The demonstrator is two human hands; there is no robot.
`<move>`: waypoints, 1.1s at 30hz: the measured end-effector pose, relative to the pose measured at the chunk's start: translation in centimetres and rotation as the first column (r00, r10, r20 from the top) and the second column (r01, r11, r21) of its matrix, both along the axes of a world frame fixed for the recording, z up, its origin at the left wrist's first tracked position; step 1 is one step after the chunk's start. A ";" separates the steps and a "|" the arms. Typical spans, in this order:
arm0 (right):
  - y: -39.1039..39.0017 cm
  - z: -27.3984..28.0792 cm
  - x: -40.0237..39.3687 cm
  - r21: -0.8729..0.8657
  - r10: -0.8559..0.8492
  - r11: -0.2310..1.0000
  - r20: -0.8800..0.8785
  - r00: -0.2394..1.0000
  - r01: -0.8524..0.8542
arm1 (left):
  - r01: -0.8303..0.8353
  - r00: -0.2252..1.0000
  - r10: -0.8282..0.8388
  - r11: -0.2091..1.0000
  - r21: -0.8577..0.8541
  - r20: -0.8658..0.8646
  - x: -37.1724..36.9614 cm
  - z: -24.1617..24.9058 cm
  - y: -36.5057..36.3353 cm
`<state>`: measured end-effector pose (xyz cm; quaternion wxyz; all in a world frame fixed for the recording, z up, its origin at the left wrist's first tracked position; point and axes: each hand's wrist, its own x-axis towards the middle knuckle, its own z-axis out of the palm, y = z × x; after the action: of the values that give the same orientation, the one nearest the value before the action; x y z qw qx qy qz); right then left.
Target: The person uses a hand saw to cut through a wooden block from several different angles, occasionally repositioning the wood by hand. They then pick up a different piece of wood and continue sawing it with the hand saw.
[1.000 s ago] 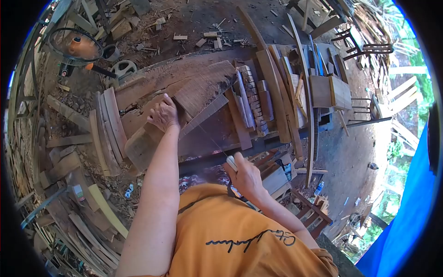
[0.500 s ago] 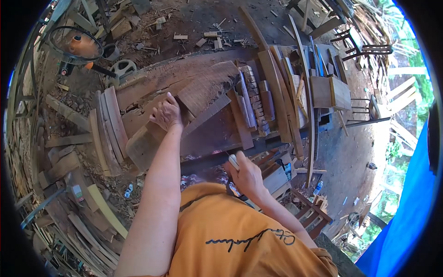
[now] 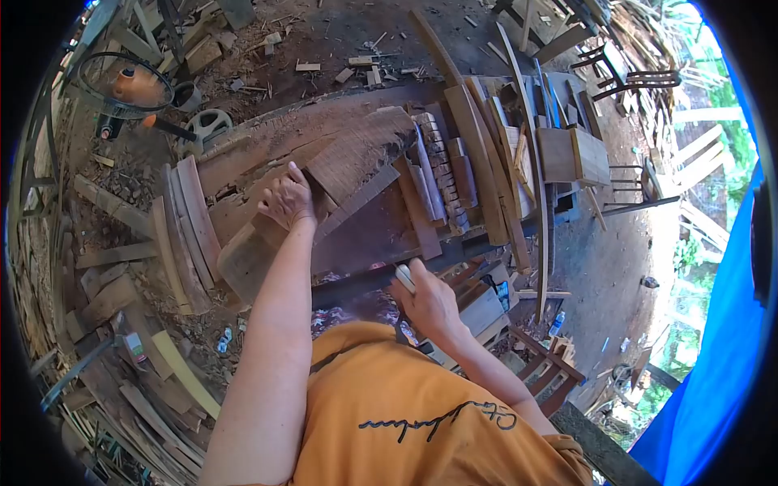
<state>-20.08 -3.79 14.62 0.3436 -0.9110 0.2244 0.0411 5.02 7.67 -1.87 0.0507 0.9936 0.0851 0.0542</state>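
My left hand (image 3: 288,200) is closed on the edge of a rough-sawn wooden board (image 3: 361,154), its fingers bent and its thumb pointing away from me. That board lies slantwise on the worn wooden workbench (image 3: 356,243), and one of its ends is jagged. Under my left hand, a second, smoother board (image 3: 247,261) extends toward me. Close to my body, past the bench's near edge, my right hand (image 3: 427,304) is wrapped around a whitish, rod-like object (image 3: 405,279); the fingers hide most of it.
Wooden strips and boards (image 3: 474,162) lie across the bench's right side, beside a small wooden box (image 3: 574,155). Curved wood pieces (image 3: 188,231) rest at the left end. A fan (image 3: 127,83) stands far left. Scrap wood (image 3: 162,381) is piled low on the left.
The view has shifted slightly, so the bench sits a little further left. Both hands keep nearly the same places and grips.
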 end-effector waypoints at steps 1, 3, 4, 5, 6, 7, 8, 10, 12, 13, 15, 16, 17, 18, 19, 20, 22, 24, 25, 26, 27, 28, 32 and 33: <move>0.1 -1.5 1.9 0.014 0.003 1.000 0.054 0.999 -0.004 | 0.002 1.000 -0.002 1.000 -0.009 -0.004 0.2 0.2 -0.1; 1.5 -6.0 8.0 0.024 -0.003 1.000 0.110 0.994 0.000 | 0.017 1.000 -0.017 1.000 -0.006 -0.006 -0.1 0.4 0.1; 1.9 -6.7 10.3 0.013 -0.001 1.000 0.120 0.993 -0.001 | 0.002 0.999 -0.001 1.000 0.020 -0.046 -0.1 0.4 0.0; 1.8 -6.7 10.6 0.017 -0.005 1.000 0.136 0.991 0.002 | -0.015 0.997 0.018 0.999 0.045 -0.081 0.2 0.5 -0.1; 1.8 -6.5 10.4 0.017 0.003 1.000 0.108 0.994 -0.005 | 0.000 0.997 0.005 0.999 0.052 -0.079 0.2 0.4 0.1; 1.8 -6.0 9.9 0.011 0.008 1.000 0.071 0.997 -0.009 | 0.008 0.997 -0.004 0.999 0.046 -0.073 -0.1 -0.1 0.3; 1.7 -5.1 8.5 -0.011 0.017 1.000 0.119 0.993 -0.016 | 0.002 0.998 -0.001 1.000 0.025 -0.058 0.1 -0.2 0.0; 1.4 -1.5 4.1 -0.014 0.000 1.000 0.070 0.998 0.001 | 0.005 0.999 -0.005 1.000 -0.004 -0.041 0.3 -0.2 -0.1; 0.7 1.3 -0.1 0.004 -0.016 1.000 -0.008 1.000 0.016 | 0.001 0.999 -0.002 1.000 -0.017 -0.041 0.1 -0.1 -0.1; 0.7 1.2 0.0 0.004 -0.006 1.000 -0.019 1.000 0.006 | 0.014 1.000 -0.014 1.000 -0.014 -0.015 0.1 -0.1 0.0; 0.5 0.8 0.6 0.002 -0.033 0.999 -0.039 0.999 0.033 | 0.032 0.999 -0.032 1.000 -0.002 0.008 0.0 0.1 -0.1; 0.7 -0.8 2.9 0.012 -0.052 0.999 -0.030 0.998 0.052 | 0.031 1.000 -0.031 0.999 -0.011 0.004 0.1 0.3 -0.1; 1.2 -3.9 5.8 0.009 -0.021 1.000 0.043 0.999 0.020 | 0.038 0.999 -0.038 0.999 -0.016 -0.001 0.1 0.4 0.0; 1.6 -6.1 8.0 0.003 0.006 1.000 0.120 0.993 -0.006 | 0.046 0.999 -0.046 0.999 -0.005 0.005 0.0 0.2 0.2; 1.5 -6.2 9.2 0.008 0.002 1.000 0.136 0.991 -0.003 | 0.019 1.000 -0.018 1.000 0.024 -0.022 0.3 0.0 0.2; 1.4 -6.1 10.2 0.010 0.010 1.000 0.095 0.995 -0.011 | -0.008 0.999 0.010 0.999 0.052 -0.046 0.8 -0.2 0.2; 1.8 -4.9 9.0 0.007 -0.004 1.000 0.032 0.999 0.004 | 0.032 0.999 -0.031 0.997 0.070 -0.024 0.2 -0.6 0.5; 1.9 -2.2 5.4 -0.001 -0.041 0.999 0.076 0.996 0.041 | 0.032 0.999 -0.032 0.998 0.054 0.011 0.6 -0.4 -0.3; 1.5 -0.7 2.3 0.007 -0.050 0.999 0.054 0.997 0.050 | 0.041 0.999 -0.041 0.999 0.035 -0.003 0.3 0.1 -0.2; 0.9 0.3 0.1 0.012 -0.054 0.998 0.032 0.998 0.053 | 0.044 0.999 -0.044 0.999 0.014 -0.016 0.3 0.5 -0.2; 0.8 0.3 -0.5 0.005 -0.036 0.999 0.022 0.999 0.036 | 0.026 0.999 -0.026 1.000 0.007 -0.026 0.2 0.6 -0.1; 0.9 0.2 -1.1 -0.001 -0.040 0.999 -0.003 0.999 0.040 | 0.041 0.999 -0.041 0.999 -0.009 0.004 0.1 0.7 -0.1; 1.6 -6.1 5.6 -0.002 -0.054 0.998 0.126 0.991 0.055 | 0.076 0.997 -0.076 0.997 0.015 0.002 0.0 1.0 -0.2; 1.8 -7.0 6.5 0.003 -0.057 0.998 0.140 0.988 0.057 | 0.078 0.997 -0.078 0.997 0.020 0.016 -0.1 1.1 -0.2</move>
<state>-13.58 -1.97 7.65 0.3589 -0.9051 0.2256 -0.0330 4.88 7.47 -0.82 0.0440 0.9961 0.0454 0.0614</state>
